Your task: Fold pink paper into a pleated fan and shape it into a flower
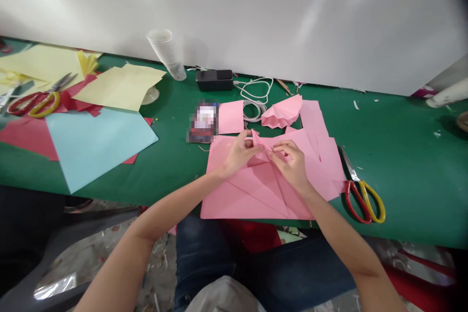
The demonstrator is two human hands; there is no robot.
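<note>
A large pink paper sheet [252, 190] with diagonal creases lies on the green table [409, 156] in front of me. My left hand [239, 152] pinches a raised fold of this sheet near its top edge. My right hand [290, 161] presses and pinches the same fold from the right, fingers curled. A folded pink fan-like piece [281, 111] and a small pink square [231, 116] lie just behind the sheet. More pink sheets [321, 131] lie under its right side.
Red-and-yellow scissors [360, 190] lie right of the sheet. A white cable [256, 97], a black box [214, 79], a stack of cups [168, 53] and a phone [203, 121] sit behind. Blue paper [95, 141], yellow paper [120, 87] and further scissors [36, 100] lie at left.
</note>
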